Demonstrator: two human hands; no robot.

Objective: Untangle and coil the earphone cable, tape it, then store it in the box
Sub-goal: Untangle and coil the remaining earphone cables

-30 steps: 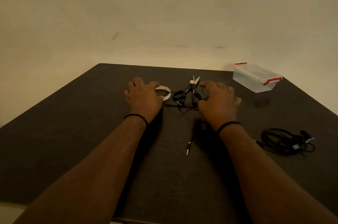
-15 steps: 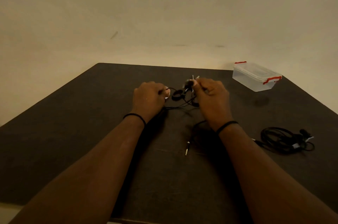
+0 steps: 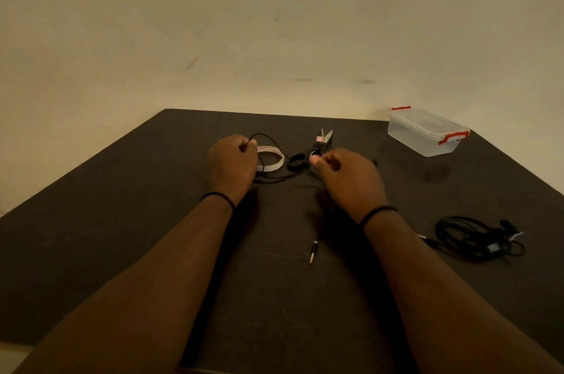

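A thin black earphone cable (image 3: 276, 179) lies tangled on the dark table between my hands. My left hand (image 3: 232, 164) pinches a loop of it that arcs up over a white tape roll (image 3: 270, 158). My right hand (image 3: 348, 178) pinches another part of the cable near a black earbud (image 3: 314, 156). The cable's jack plug (image 3: 312, 252) lies loose nearer to me. A clear plastic box (image 3: 425, 131) with red latches and its lid on stands at the far right.
Small scissors (image 3: 324, 141) lie behind the tangle, handles toward me. A second bundle of black cable (image 3: 476, 238) lies at the right, near my right forearm. The table's far edge (image 3: 274, 112) meets a plain wall.
Both hands went from resting flat on the tangle to gripping it. My left hand has since pulled a loop of cable out to the left, and the hands are now farther apart.
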